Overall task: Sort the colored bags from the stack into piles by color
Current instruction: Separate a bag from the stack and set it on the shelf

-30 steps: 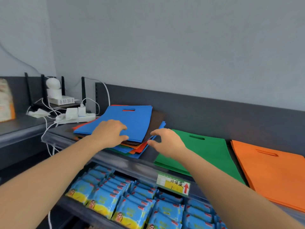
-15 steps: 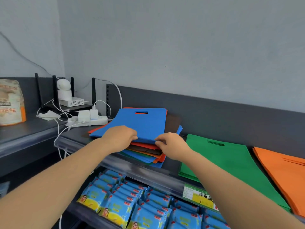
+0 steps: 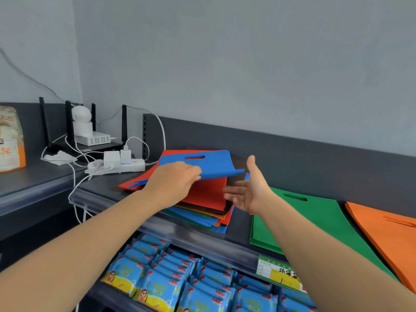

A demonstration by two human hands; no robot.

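Left hand [image 3: 174,181] pinching near edge of blue bag [image 3: 209,164], lifted off red bag [image 3: 204,192] atop mixed stack [image 3: 202,218] on shelf [image 3: 108,188]; right hand [image 3: 249,192] beside it, palm up, fingers spread, empty; green pile [image 3: 310,219] and orange pile [image 3: 382,230] rightward.

The blue bag [image 3: 209,164] looks like soft, matt cloth, and it bends at one edge. The red bag [image 3: 207,192], green bags [image 3: 299,219] and orange bags [image 3: 387,235] have the same dull cloth look. The shelf [image 3: 108,190] is dark, smooth and a little shiny. The power strip [image 3: 121,166] is white, smooth plastic. The blue packets [image 3: 162,287] are glossy.
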